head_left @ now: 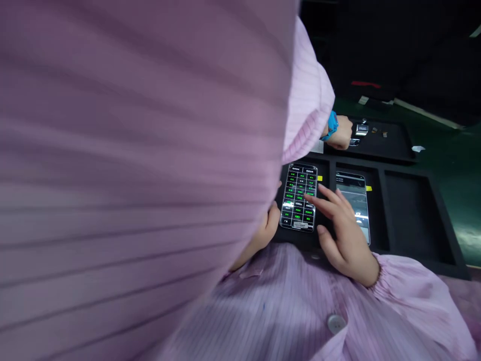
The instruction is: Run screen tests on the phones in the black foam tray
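Head view: phone (296, 201) lies face-up in black tray (417, 215), screen grid readable from above. Person's right hand (343, 230) spread wide, seemingly so one fingertip reaches the screen; left hand (272, 223) beside it, fingers mostly behind striped cloth (150, 175), grip can't tell.

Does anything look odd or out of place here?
Yes: striped pink cloth, oddly close, fills the picture's left side, partly hiding the left hand. A white scrap, perhaps stray, lies by the upper tray.

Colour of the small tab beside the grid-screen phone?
The small rectangular tab is yellow; head view.
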Tool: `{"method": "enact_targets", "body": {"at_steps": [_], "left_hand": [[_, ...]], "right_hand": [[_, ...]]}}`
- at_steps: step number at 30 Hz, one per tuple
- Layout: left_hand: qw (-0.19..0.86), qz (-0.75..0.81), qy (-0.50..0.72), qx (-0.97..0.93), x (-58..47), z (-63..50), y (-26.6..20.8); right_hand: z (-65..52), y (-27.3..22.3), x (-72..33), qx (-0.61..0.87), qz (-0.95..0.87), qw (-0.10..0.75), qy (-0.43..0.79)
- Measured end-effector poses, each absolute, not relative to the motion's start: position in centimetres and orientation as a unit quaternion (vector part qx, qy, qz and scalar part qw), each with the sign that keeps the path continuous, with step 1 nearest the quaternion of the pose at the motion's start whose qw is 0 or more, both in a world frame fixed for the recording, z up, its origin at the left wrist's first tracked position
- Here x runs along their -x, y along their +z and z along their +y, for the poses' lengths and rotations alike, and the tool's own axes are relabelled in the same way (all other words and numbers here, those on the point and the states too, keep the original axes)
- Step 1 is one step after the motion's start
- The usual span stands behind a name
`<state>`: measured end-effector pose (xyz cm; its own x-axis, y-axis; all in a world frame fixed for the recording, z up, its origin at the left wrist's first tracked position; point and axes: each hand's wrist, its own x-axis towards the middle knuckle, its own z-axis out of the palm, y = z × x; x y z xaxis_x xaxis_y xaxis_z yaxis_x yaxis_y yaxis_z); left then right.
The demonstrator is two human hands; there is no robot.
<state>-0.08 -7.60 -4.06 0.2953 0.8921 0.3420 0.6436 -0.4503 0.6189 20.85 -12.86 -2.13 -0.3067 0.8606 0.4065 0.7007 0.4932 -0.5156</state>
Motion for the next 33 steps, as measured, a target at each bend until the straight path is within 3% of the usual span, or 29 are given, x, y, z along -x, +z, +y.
{"method": "enact_targets", "body": {"at_steps": [9, 14, 19, 25, 30, 33], "left_hand": [[0.164, 0.487, 0.294, -0.806, -0.2, -6.3, 0.6], [0.141, 0.471, 0.163, -0.855, -1.9, -3.9, 3.6], [0.092, 0.441, 0.102, -0.887, -5.4, -0.2, 1.0], [0.076, 0.442, 0.146, -0.882, -7.0, 1.7, -2.3], [0.122, 0.42, 0.224, -0.871, -6.8, 2.5, -2.0], [0.221, 0.426, 0.282, -0.831, -6.3, 2.2, -0.5]], "right_hand": [[-14.8, -2.4, -23.9, 0.58, -0.722, 0.357, 0.117], [-15.6, -1.8, -26.1, 0.609, -0.693, 0.373, 0.098], [-15.7, -1.6, -26.9, 0.61, -0.716, 0.335, 0.052], [-15.7, -4.1, -26.1, 0.601, -0.718, 0.346, 0.061], [-16.0, -4.5, -26.3, 0.619, -0.619, 0.481, 0.055], [-15.9, -4.7, -26.6, 0.616, -0.548, 0.562, 0.07]]}}
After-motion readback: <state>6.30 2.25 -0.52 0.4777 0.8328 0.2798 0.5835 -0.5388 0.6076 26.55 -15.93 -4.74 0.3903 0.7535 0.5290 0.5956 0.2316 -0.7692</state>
